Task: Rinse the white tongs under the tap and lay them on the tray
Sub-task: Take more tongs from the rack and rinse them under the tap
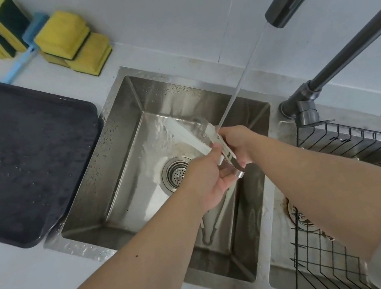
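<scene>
Over the steel sink [118, 135] both my hands hold the white tongs [188, 134], whose flat white ends point up and left. My left hand [207, 181] grips them from below near the metal hinge. My right hand [237, 144] closes on the handle part from the right. Water runs from the dark tap spout [287, 6] in a slanted stream and lands on the tongs just above my right hand. The black tray [19, 156] lies on the counter left of the sink, wet with droplets.
Yellow and green sponges [70, 38] and a blue brush sit on the counter behind the tray. A black wire rack [358, 140] fills the second basin on the right. The sink's drain strainer [176, 174] is under my left hand.
</scene>
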